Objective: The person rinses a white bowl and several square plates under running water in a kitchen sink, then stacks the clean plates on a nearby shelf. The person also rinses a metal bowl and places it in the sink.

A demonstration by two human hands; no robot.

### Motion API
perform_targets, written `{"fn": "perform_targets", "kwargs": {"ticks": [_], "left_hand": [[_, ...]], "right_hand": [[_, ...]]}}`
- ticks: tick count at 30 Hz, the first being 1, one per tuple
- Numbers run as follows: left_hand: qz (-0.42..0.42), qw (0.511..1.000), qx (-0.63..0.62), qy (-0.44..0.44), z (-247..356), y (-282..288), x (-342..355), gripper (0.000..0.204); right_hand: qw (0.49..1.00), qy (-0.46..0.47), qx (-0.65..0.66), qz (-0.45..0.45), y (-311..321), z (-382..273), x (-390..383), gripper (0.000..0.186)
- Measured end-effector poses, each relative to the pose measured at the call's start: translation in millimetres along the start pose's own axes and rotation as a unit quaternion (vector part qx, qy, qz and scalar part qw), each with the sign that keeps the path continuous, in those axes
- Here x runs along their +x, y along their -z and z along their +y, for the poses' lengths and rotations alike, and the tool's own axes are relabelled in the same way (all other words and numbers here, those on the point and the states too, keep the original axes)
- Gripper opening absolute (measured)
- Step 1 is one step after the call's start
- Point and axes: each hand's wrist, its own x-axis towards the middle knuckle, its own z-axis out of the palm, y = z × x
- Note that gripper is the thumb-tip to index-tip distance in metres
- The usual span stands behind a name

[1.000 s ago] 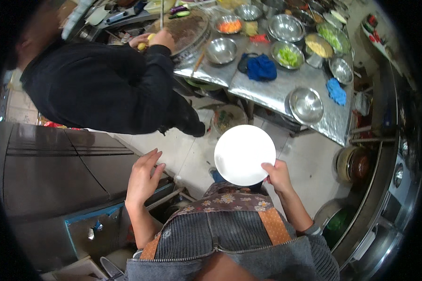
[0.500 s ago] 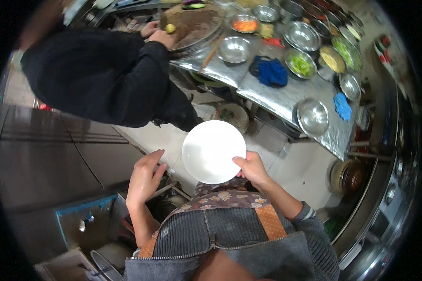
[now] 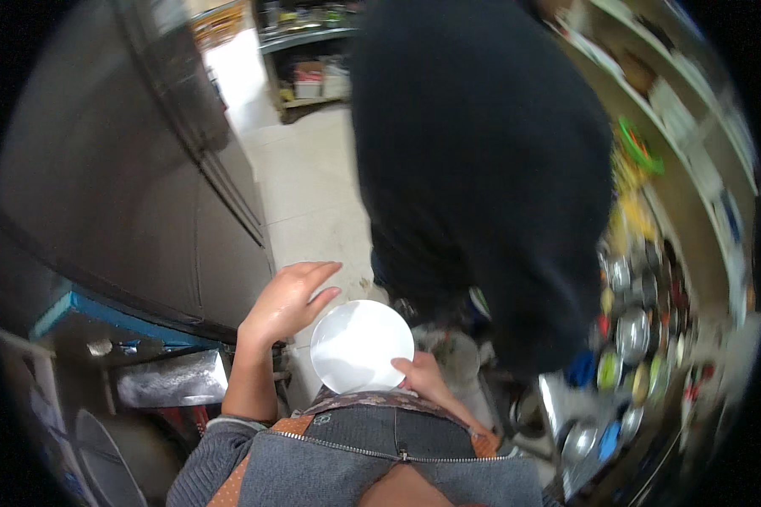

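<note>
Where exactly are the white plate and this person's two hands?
White plate (image 3: pixel 360 342): head view, middle of its face.
Left hand (image 3: pixel 285 299): head view, back of hand.
Right hand (image 3: pixel 426 377): head view, middle.

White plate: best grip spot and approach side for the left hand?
Likely the left rim of the white plate, coming from the left, thumb on top, fingers beneath. It is round and faces up, so the edge suits a pinch; the right hand holds the lower-right rim, and the open left hand is by the upper-left edge.
</note>
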Motion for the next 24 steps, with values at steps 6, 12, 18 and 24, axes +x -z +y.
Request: {"fn": "perform_targets", "kwargs": {"ticks": [6,12,18,24], "left_hand": [[0.039,0.995,0.049,0.077,-127,83,47,0.036],[0.047,0.994,0.052,0.084,-200,139,95,0.037],[0.059,0.998,0.021,-0.008,-265,147,167,0.036],[0.049,0.987,0.002,-0.151,-306,143,303,0.032]], "right_hand": [[0.999,-0.018,0.008,-0.027,-73,-113,114,0.022],[0.997,-0.020,0.068,0.009,-102,-183,185,0.021],[0.997,-0.022,0.050,0.048,-100,-234,246,0.024],[0.972,0.051,0.162,0.163,-91,-270,330,0.021]]}}
